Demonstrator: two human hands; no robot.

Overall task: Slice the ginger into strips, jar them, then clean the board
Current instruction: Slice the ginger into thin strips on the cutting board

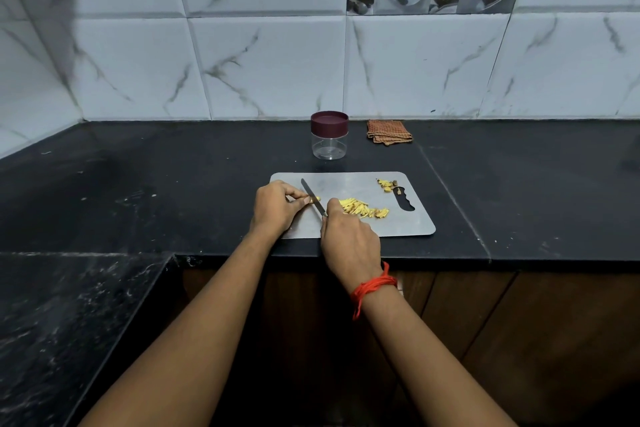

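A grey cutting board (408, 222) lies on the black counter. My left hand (275, 206) pinches a small ginger piece (315, 199) at the board's left side. My right hand (349, 241) grips a knife (313, 198) whose blade rests against that piece. A pile of yellow ginger strips (363, 209) lies mid-board, just right of the knife. A few ginger scraps (387, 184) sit near the board's handle slot. Behind the board stands a clear jar (329, 144), empty, with its maroon lid on.
A folded brown checked cloth (389, 136) lies by the tiled wall, to the right of the jar. The counter's front edge (450, 262) runs just below the board. A lower counter section (69, 322) extends at the left.
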